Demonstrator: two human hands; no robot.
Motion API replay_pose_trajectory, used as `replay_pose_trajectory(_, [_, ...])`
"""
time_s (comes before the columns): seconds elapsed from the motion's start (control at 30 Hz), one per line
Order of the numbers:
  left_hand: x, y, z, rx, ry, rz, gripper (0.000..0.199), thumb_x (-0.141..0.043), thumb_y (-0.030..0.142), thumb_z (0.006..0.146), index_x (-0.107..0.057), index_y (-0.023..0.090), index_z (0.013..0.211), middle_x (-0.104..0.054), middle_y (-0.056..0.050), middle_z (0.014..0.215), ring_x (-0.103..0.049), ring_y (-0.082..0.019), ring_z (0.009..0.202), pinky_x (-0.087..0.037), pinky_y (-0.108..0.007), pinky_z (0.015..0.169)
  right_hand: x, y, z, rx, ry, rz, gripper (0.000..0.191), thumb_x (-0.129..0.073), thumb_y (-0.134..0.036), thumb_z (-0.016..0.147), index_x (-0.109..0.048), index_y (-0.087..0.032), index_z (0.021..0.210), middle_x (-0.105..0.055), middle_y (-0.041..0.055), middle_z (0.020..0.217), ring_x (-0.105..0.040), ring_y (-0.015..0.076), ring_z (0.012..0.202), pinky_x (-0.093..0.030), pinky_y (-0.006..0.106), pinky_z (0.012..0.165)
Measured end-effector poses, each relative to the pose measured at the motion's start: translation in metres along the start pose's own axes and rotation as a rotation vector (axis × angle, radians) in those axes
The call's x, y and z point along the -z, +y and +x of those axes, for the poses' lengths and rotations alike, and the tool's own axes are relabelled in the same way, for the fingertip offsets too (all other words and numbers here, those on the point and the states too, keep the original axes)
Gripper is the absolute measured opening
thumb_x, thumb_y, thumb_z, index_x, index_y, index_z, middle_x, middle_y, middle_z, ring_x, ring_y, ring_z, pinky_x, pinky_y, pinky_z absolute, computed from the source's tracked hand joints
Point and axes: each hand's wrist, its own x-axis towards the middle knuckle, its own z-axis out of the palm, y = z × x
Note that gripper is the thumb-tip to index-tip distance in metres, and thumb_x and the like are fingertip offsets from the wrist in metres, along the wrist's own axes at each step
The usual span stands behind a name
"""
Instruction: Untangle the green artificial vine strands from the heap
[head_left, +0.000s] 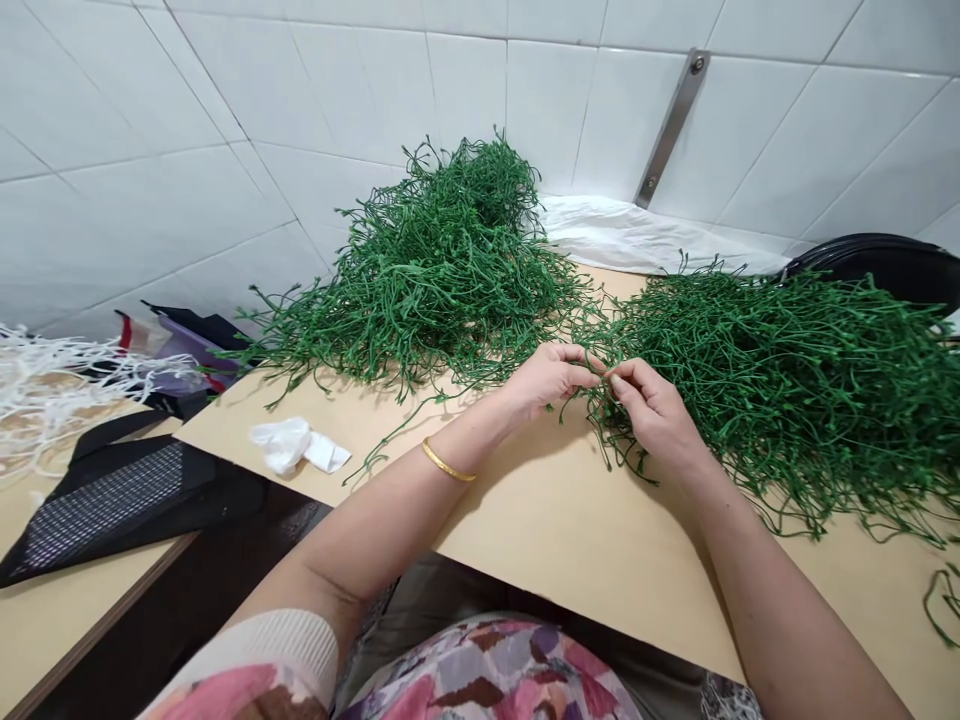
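Observation:
My left hand [553,378] and my right hand [651,408] meet fingertip to fingertip above the table, between two heaps of green plastic stems. Both pinch a thin green stem [592,356], partly hidden by the fingers. Behind my left hand rises the taller heap of green stems [450,265]. A wider, lower heap of green stems [810,380] spreads out just beyond and to the right of my right hand. One loose stem [390,437] lies on the tabletop near my left forearm.
The beige table [517,520] stands against a tiled wall [375,90]. A crumpled white tissue [289,443] lies at its left edge. White cords [67,400] and a black mesh piece [112,500] lie farther left. A black rounded item [877,262] sits behind the right heap.

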Motion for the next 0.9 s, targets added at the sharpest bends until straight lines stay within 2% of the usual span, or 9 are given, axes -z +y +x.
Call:
replay_pose_trajectory(0.13, [-0.003, 0.001, -0.003, 0.011, -0.012, -0.031, 0.015, -0.07, 0.021, 0.057, -0.061, 0.014, 0.068, -0.04, 0.007, 0.043, -0.026, -0.002, 0.038, -0.014, -0.021, 0.041, -0.005, 0.0, -0.001, 0.11, 0.095, -0.201, 0.013, -0.037, -0.026, 0.086, -0.044, -0.021, 0.077, -0.044, -0.001, 0.066, -0.04, 0.0125, 0.058, -0.031, 0.026, 0.057])
replay_pose_trajectory(0.23, [-0.006, 0.001, -0.004, 0.002, 0.006, -0.094, 0.018, -0.071, 0.023, 0.058, -0.057, 0.013, 0.06, -0.041, 0.007, 0.042, -0.027, -0.001, 0.038, -0.015, -0.021, 0.041, -0.008, 0.001, -0.001, 0.172, 0.091, -0.259, 0.013, -0.034, -0.025, 0.087, -0.041, -0.021, 0.077, -0.043, -0.0005, 0.066, -0.039, 0.0133, 0.059, -0.03, 0.027, 0.057])
replay_pose_trajectory(0.37, [-0.007, -0.002, -0.001, 0.031, -0.002, -0.147, 0.017, -0.071, 0.019, 0.058, -0.055, 0.013, 0.058, -0.043, 0.006, 0.043, -0.028, -0.001, 0.037, -0.014, -0.021, 0.04, -0.008, -0.001, 0.0, 0.124, 0.078, -0.241, 0.016, -0.035, -0.025, 0.085, -0.038, -0.022, 0.07, -0.04, -0.0022, 0.06, -0.036, 0.0124, 0.054, -0.028, 0.027, 0.055])
replay_pose_trajectory(0.47, [-0.005, -0.005, 0.002, 0.05, -0.053, -0.182, 0.018, -0.071, 0.019, 0.058, -0.054, 0.013, 0.059, -0.045, 0.005, 0.046, -0.031, -0.001, 0.037, -0.016, -0.02, 0.039, -0.009, -0.004, 0.0, -0.009, 0.085, -0.038, 0.023, -0.038, -0.03, 0.084, -0.036, -0.021, 0.063, -0.035, -0.0036, 0.056, -0.032, 0.0108, 0.051, -0.026, 0.026, 0.05])
replay_pose_trajectory(0.6, [-0.003, -0.005, 0.003, 0.027, -0.153, -0.281, 0.021, -0.072, 0.019, 0.056, -0.053, 0.013, 0.062, -0.051, 0.004, 0.051, -0.036, -0.001, 0.039, -0.021, -0.018, 0.04, -0.014, -0.012, 0.002, -0.226, 0.102, 0.465, 0.029, -0.046, -0.041, 0.079, -0.035, -0.021, 0.061, -0.029, -0.0057, 0.053, -0.026, 0.0084, 0.046, -0.023, 0.022, 0.042])
replay_pose_trajectory(0.67, [-0.004, -0.004, 0.002, 0.029, -0.181, -0.342, 0.024, -0.073, 0.019, 0.055, -0.052, 0.013, 0.064, -0.054, 0.003, 0.054, -0.042, -0.003, 0.042, -0.026, -0.017, 0.041, -0.018, -0.017, 0.004, -0.309, 0.137, 0.626, 0.029, -0.05, -0.044, 0.074, -0.036, -0.022, 0.063, -0.03, -0.0064, 0.054, -0.026, 0.0076, 0.044, -0.025, 0.021, 0.04])
replay_pose_trajectory(0.8, [-0.007, -0.002, -0.001, -0.01, -0.232, -0.423, 0.026, -0.073, 0.021, 0.055, -0.05, 0.015, 0.066, -0.058, 0.0, 0.06, -0.057, -0.011, 0.056, -0.039, -0.02, 0.048, -0.023, -0.026, 0.007, -0.377, 0.187, 0.75, 0.029, -0.053, -0.046, 0.072, -0.036, -0.022, 0.066, -0.03, -0.0078, 0.053, -0.026, 0.0067, 0.041, -0.03, 0.021, 0.04])
replay_pose_trajectory(0.9, [-0.008, -0.001, -0.002, -0.049, -0.211, -0.375, 0.024, -0.071, 0.024, 0.058, -0.05, 0.015, 0.065, -0.056, 0.002, 0.058, -0.053, -0.009, 0.051, -0.036, -0.02, 0.046, -0.021, -0.024, 0.007, -0.299, 0.259, 0.623, 0.029, -0.048, -0.045, 0.077, -0.035, -0.022, 0.064, -0.03, -0.007, 0.053, -0.029, 0.0078, 0.043, -0.03, 0.023, 0.043])
